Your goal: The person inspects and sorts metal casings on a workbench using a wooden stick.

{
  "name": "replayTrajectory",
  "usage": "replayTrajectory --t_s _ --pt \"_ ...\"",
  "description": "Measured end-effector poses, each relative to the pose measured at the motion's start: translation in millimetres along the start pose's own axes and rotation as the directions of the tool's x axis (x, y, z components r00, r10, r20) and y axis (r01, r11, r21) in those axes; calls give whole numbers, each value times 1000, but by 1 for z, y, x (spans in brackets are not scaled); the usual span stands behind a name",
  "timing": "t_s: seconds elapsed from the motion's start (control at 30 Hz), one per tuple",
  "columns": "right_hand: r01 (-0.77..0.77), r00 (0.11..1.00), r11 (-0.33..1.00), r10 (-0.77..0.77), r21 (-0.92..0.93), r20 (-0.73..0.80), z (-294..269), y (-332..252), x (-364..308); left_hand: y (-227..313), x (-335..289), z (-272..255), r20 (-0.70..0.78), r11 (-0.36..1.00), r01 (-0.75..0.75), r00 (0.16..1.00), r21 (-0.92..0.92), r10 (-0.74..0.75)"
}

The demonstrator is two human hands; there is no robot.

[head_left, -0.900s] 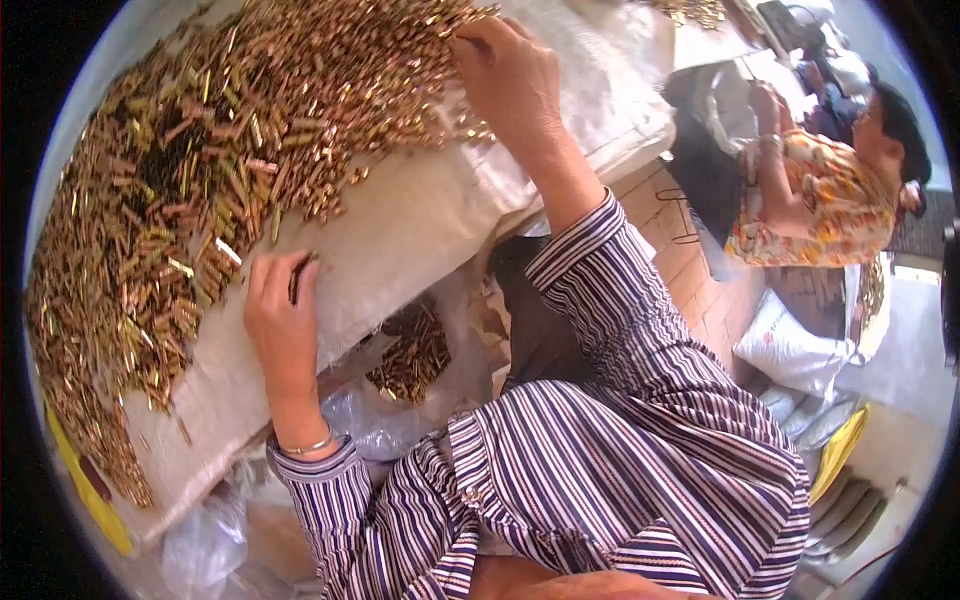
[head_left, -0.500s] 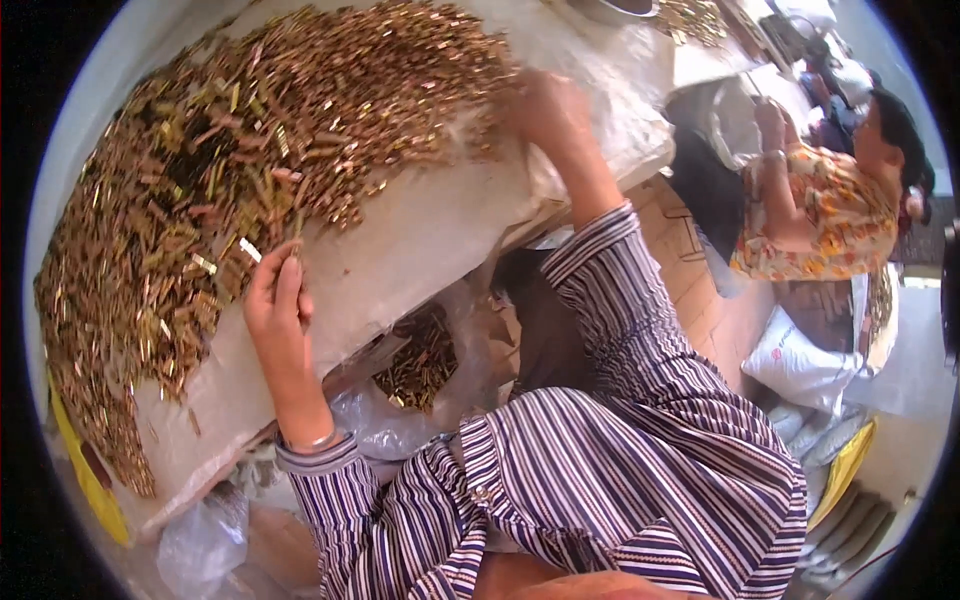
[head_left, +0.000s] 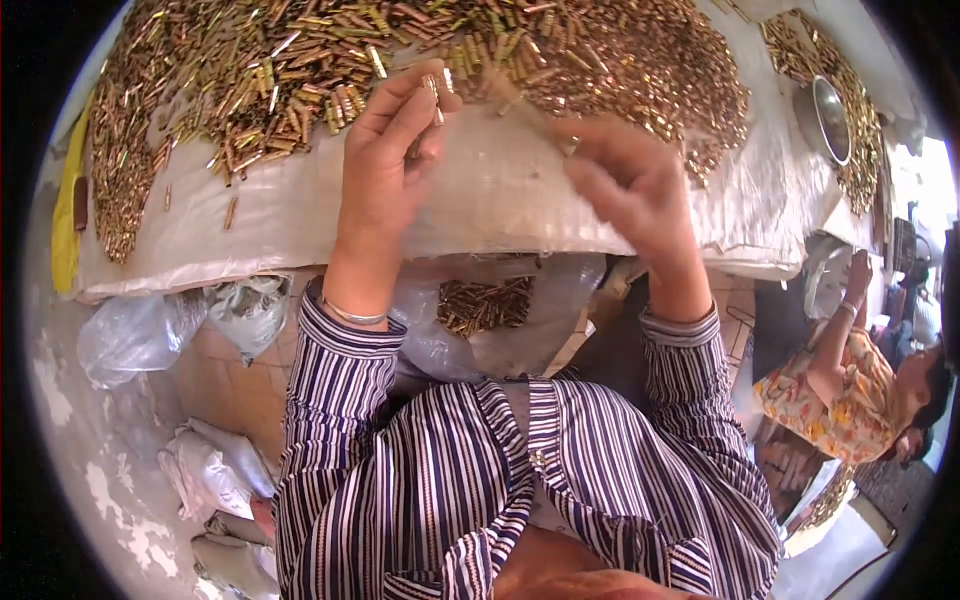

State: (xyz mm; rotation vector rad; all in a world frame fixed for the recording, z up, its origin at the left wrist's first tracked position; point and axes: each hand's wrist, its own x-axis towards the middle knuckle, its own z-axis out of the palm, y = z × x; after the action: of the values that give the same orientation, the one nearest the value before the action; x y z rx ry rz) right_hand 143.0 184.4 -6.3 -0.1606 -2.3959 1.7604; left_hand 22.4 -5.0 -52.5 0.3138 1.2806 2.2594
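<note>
Left hand [head_left: 388, 142]: pinching at least 1 piece [head_left: 438, 114]!
Right hand [head_left: 640, 180]: blurred, can't tell grip!
Big pile [head_left: 630, 65]: 1, beyond both!

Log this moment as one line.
left hand: holds small brass-coloured metallic pieces | right hand: blurred, hold unclear | loose brass-coloured heap: on whitish sheet

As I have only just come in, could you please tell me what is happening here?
The person's left hand holds at least one narrow brass-coloured metal piece above a table covered with pale sheeting. The right hand is blurred; I cannot tell whether it holds anything. A wide heap of similar loose pieces lies on the sheeting. A co-worker in a flowered orange top is to the right.
</note>
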Motion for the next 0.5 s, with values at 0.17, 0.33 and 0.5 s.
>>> replayTrajectory --t_s 0.17,0.33,0.5 --pt "5 988 1000 -1 -26 154 21 2 -3 6 -4 5 -63 992 -56 997 -117 49" --pt "51 985 996 -38 -75 170 19 3 -4 5 -11 18 -103 993 -54 994 -103 43" --pt "35 985 996 -21 -79 174 17 0 -5 3 -11 15 -118 986 -87 990 -140 71"
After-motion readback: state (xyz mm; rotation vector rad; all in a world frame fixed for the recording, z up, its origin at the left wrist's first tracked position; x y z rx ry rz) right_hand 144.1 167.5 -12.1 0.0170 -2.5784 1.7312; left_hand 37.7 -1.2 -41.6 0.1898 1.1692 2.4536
